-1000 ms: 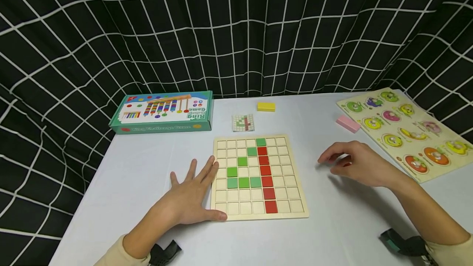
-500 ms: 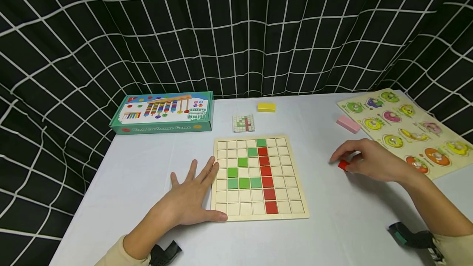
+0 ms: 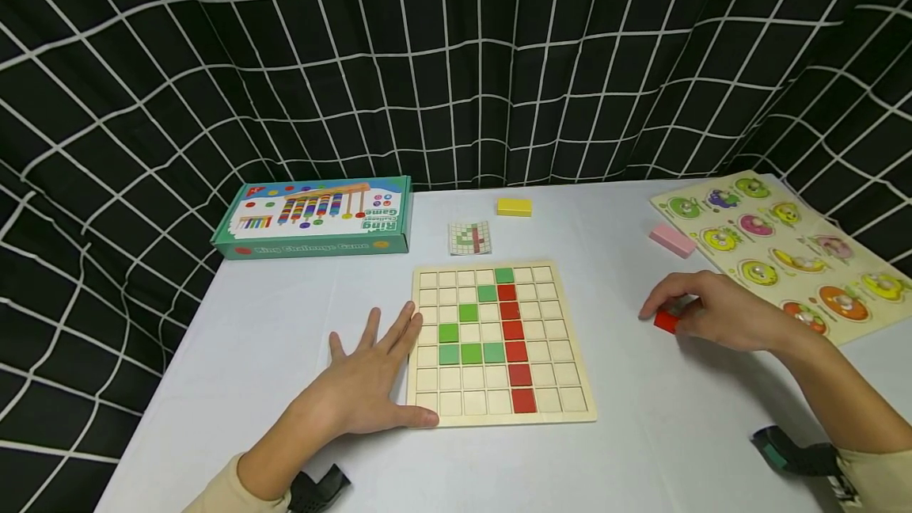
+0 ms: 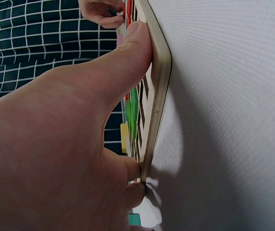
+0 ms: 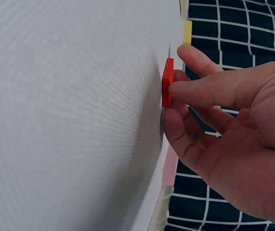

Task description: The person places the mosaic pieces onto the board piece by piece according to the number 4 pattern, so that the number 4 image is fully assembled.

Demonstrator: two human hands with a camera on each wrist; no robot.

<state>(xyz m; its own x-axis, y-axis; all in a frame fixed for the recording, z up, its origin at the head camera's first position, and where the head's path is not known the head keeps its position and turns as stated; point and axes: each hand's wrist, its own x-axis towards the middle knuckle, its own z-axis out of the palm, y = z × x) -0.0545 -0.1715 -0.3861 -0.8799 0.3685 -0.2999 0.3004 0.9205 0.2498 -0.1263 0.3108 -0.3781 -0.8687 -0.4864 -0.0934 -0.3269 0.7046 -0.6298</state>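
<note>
My left hand [image 3: 366, 386] lies with spread, straight fingers at the left side of a wooden grid board [image 3: 580, 398]. Its thumb presses on the board's near left corner, also seen in the left wrist view. Set in the board are a column of red square tiles [image 3: 516, 351] and several green tiles [image 3: 471, 353] in two shades. To the right of the board, my right hand [image 3: 727, 315] pinches a small red block [image 3: 666, 321] low at the white tabletop. In the right wrist view the thumb touches the red block [image 5: 167, 84], while curled fingers partly hide it.
Behind the board lie a small card with a printed grid pattern [image 3: 469, 238] and a yellow block [image 3: 514, 207]. A green game box [image 3: 311, 216] stands at the back left. On the right are a pink block [image 3: 672, 241] and a fruit puzzle board [image 3: 777, 275].
My right hand has moved slightly right, away from the grid board. The red block, not visible a second ago, now shows between its fingers. The left hand has stayed still.
</note>
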